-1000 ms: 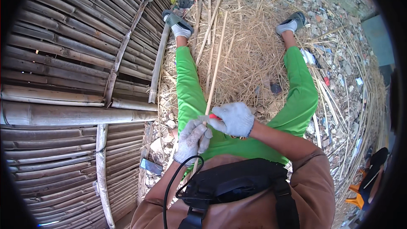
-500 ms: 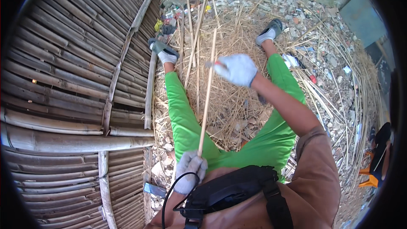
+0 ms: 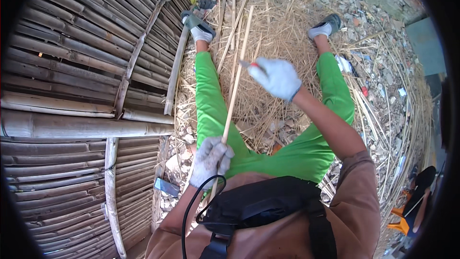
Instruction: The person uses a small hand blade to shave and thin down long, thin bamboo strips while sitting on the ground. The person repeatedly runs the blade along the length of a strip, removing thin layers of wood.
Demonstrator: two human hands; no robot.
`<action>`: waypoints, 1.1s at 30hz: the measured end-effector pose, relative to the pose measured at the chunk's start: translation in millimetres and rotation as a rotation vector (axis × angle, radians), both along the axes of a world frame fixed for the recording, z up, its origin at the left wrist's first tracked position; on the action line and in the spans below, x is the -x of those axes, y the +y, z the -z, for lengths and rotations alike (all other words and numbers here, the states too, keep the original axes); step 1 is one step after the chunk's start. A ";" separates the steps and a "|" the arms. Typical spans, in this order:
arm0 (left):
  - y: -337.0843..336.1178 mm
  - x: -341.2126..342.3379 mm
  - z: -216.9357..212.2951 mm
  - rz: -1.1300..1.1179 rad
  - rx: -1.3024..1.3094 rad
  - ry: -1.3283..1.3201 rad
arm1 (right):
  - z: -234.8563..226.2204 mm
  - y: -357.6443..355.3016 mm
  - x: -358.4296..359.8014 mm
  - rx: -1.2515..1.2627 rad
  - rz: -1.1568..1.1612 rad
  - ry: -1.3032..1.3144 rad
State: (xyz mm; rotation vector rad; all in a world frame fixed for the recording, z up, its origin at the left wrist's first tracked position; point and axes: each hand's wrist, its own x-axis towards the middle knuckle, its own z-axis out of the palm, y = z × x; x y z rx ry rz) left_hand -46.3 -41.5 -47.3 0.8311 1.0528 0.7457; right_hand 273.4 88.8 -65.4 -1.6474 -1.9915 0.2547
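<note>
A long, pale bamboo strip (image 3: 235, 88) slants up and away from my lap, between my outstretched legs. My left hand (image 3: 210, 160), in a whitish work glove, is closed round it near its lower end. Part of the strip shows below that hand. My right hand (image 3: 278, 77), gloved too, is closed on a small knife (image 3: 245, 64) with a red handle. The knife's short blade lies at the strip's upper part; whether it touches the strip I cannot tell. The fingers hide most of the handle.
Bamboo shavings (image 3: 273, 38) cover the stony ground between my feet. More bamboo strips (image 3: 233, 24) lie ahead. A slatted bamboo wall (image 3: 72, 57) stands close on the left, with a phone-like flat object (image 3: 166, 187) near its foot. Something orange (image 3: 400, 220) stands at the lower right.
The view has shifted, so the ground appears higher up. My right hand has moved a little to the right, its knife still by the strip. My left hand keeps its grip.
</note>
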 end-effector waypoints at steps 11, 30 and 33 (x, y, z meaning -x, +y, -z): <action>19.0 -3.8 15.6 0.045 -0.015 -0.067 | 4.8 -92.9 81.6 0.051 -0.281 -0.061; -40.2 14.7 5.8 0.076 -0.001 -0.056 | -56.5 91.4 -179.5 -0.020 0.456 -0.171; -22.3 2.0 -8.6 -0.059 0.098 -0.050 | -52.5 64.8 -120.5 -0.069 0.353 -0.075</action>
